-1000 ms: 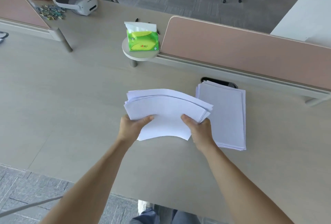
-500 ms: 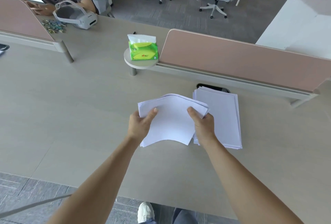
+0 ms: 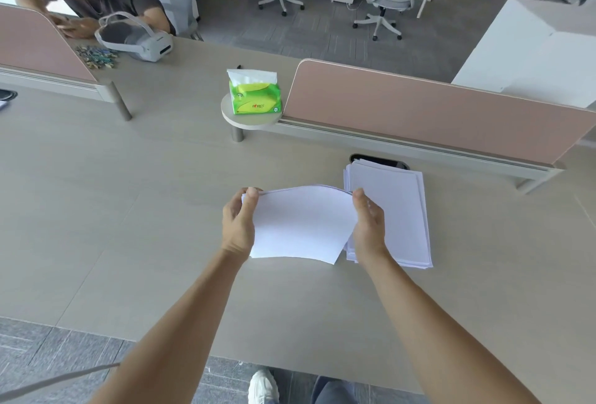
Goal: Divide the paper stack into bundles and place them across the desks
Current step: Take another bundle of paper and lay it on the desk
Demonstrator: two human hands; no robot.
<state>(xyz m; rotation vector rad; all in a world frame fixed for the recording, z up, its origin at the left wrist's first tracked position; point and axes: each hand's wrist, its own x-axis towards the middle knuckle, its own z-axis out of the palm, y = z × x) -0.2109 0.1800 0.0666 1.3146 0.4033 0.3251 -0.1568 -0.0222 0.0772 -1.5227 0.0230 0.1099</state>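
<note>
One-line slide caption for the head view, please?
Both hands, left hand and right hand, hold a curved paper bundle above the desk, beside the remaining stack.

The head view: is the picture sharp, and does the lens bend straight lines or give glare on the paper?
Head view: the hands and held bundle are sharp; wide-angle distortion bows the pink divider and the desk edges; light is soft and even, the white sheets bright but without glare; shadows are faint.

Lighting was bright, even, diffuse — strongest at the far left, where the view blew out white. Shadows on the desk (image 3: 129, 210) were soft. Wide-angle bending at edges — slight softness overall.
</note>
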